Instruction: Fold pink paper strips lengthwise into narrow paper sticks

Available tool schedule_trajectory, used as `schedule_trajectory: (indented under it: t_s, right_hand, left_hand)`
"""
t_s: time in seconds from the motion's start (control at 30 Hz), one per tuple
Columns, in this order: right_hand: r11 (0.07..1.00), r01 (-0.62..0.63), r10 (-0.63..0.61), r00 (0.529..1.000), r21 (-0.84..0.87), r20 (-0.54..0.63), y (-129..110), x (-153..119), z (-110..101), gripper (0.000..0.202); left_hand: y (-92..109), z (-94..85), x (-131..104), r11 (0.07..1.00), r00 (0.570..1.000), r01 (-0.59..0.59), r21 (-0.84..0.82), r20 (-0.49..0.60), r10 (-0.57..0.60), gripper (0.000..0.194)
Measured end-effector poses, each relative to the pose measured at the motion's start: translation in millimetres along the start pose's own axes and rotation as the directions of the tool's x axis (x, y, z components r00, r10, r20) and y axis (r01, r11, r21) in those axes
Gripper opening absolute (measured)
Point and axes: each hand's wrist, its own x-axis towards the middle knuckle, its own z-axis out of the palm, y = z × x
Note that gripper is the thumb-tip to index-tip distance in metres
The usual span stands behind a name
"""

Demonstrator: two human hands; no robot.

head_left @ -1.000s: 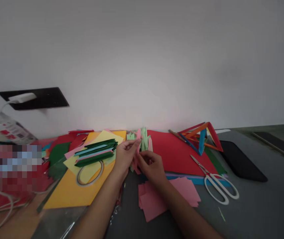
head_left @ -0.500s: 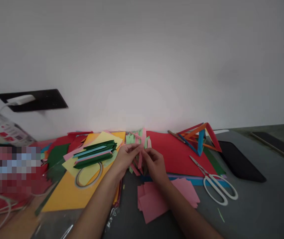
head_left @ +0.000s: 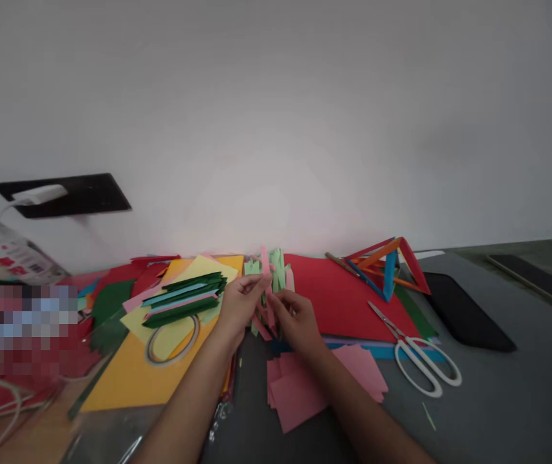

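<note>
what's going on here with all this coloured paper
A person is holding a narrow pink paper strip in both hands, the left hand and the right hand pinching it close together. Pale green paper strips lie just beyond. Pink paper pieces sit beneath the right forearm. The white-handled scissors lie unheld to the right, their blades over a red sheet. To the left, a roll of tape rests on yellow paper.

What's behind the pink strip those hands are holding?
Pale green paper strips show behind the pink strip, with more pink pieces among them. The left hand and right hand hide part of that pile; what's there can't be seen.
</note>
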Motion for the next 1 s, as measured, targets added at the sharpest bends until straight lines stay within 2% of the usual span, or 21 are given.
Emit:
schedule_trajectory:
  t_s: [0.17,0.33,0.43,0.53,0.63,0.73,0.8,0.87,0.97,1.0]
  right_hand:
    - [0.99,0.095,-0.095,0.995,-0.107,0.009,2.8,-1.0,1.7,0.032]
    - [1.0,0.005,-0.004,0.997,-0.017,0.075,8.9,-1.4,4.8,0.031]
    - [0.998,-0.048,0.045,0.996,0.032,0.08,9.9,-1.1,4.6,0.03]
    - [0.998,-0.038,0.034,0.997,0.046,0.071,10.0,-1.0,4.3,0.03]
    - [0.998,-0.042,0.038,0.996,0.04,0.078,10.2,-1.6,4.7,0.03]
    - [0.999,-0.037,0.036,0.995,0.012,0.093,10.8,-2.8,5.0,0.026]
    - [1.0,-0.025,0.025,0.996,-0.002,0.086,11.5,-3.0,4.8,0.026]
    - [1.0,-0.03,0.03,0.998,0.002,0.063,12.4,-2.6,4.3,0.027]
    - [0.998,-0.052,0.052,0.999,0.034,0.014,14.2,-1.6,3.4,0.028]
    - [0.997,-0.06,0.06,0.998,0.044,0.002,14.8,-1.3,3.2,0.029]
  left_hand:
    - [-8.4,-5.2,6.3,0.996,0.999,-0.032,-0.077,-0.041,0.028,0.023]
    - [-12.8,-7.0,9.2,0.978,0.998,-0.055,-0.2,-0.024,0.051,0.021]
    - [-10.1,-6.5,8.8,0.987,0.997,-0.065,-0.148,0.027,0.07,0.021]
    - [-4.6,-6.7,7.4,0.998,0.995,-0.05,-0.026,0.088,0.052,0.025]
    - [-2.1,-8.0,8.1,0.999,0.999,-0.035,-0.001,0.022,0.035,0.027]
    - [-4.6,-10.1,10.9,0.998,0.996,-0.049,-0.05,-0.081,0.045,0.025]
    - [-6.4,-11.0,12.0,0.995,0.993,-0.059,-0.077,-0.107,0.05,0.024]
    - [-6.7,-10.9,11.4,0.996,0.997,-0.037,-0.075,-0.063,0.033,0.024]
    - [-4.3,-9.0,7.6,1.0,0.995,0.028,-0.008,0.097,-0.027,0.026]
    - [-3.4,-8.2,6.2,0.999,0.993,0.033,0.014,0.113,-0.034,0.027]
